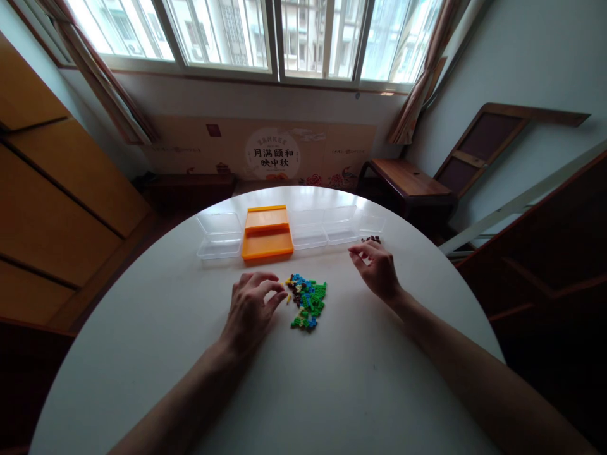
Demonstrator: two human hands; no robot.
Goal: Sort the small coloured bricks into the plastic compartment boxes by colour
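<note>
Lengthwise towards window (277,74), brick pile (310,300); left grip (250,304) and right grip (378,268) nearly closed, contents unclear.

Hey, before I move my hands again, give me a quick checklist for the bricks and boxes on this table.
1. Left hand at the mixed pile: ok, it is at the pile's left edge, by some yellow pieces.
2. Mixed pile sorted by colour: not ok, green, blue, yellow and brown pieces lie together.
3. Right hand near the brown pile: ok, the pile lies just beyond it.
4. Right hand free of pieces: cannot tell, too small to see.
5. Orange box open: ok, its lid is tipped back toward the window.
</note>
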